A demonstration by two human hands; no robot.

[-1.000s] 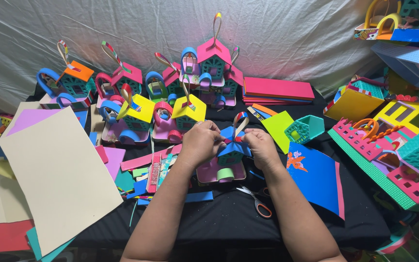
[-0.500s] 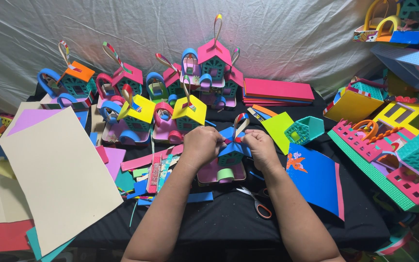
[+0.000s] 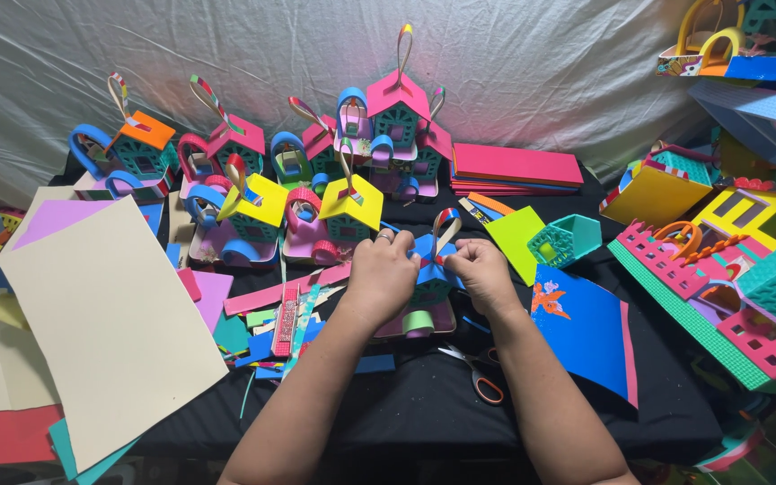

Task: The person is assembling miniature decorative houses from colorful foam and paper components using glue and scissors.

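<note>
Foam house (image 3: 430,269) (blue-roofed) between hands (image 3: 383,274)

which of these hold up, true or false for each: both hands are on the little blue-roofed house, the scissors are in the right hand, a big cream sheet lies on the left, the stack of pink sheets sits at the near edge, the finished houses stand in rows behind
1. Both hands are on the blue-roofed house. True: the left hand and right hand grip it from either side.
2. The scissors are in the right hand. False: they lie on the black cloth in front of the hands.
3. A big cream sheet lies on the left. True.
4. The stack of pink sheets sits at the near edge. False: it lies at the back, by the grey backdrop.
5. Finished houses stand in rows behind the hands. True.
</note>
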